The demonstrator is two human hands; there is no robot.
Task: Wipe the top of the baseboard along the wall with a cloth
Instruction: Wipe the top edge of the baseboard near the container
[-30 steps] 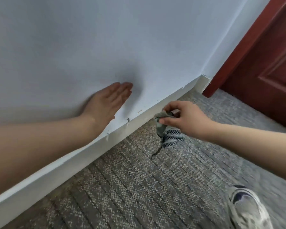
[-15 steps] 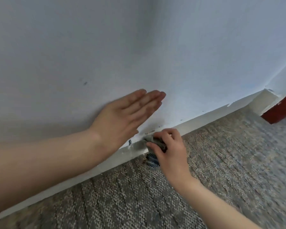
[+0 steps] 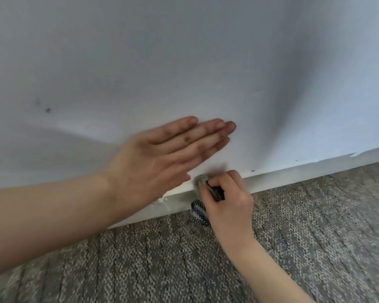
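A white baseboard [image 3: 304,174] runs along the foot of the pale wall [image 3: 184,62], rising toward the right. My right hand [image 3: 228,200] is shut on a grey cloth [image 3: 202,180] and presses its bunched end against the baseboard's top edge. A dark patterned tail of the cloth hangs below my fingers in front of the baseboard. My left hand [image 3: 162,158] lies flat against the wall just above and left of the cloth, fingers straight and together, holding nothing.
Grey patterned carpet [image 3: 293,237] covers the floor below the baseboard. Small dark specks and chipped paint mark the wall just above the baseboard, right of my hands.
My right hand carried the cloth from mid-air down onto the baseboard top and is now pressed there. The view swung left, so the red door and my shoe have left the frame.
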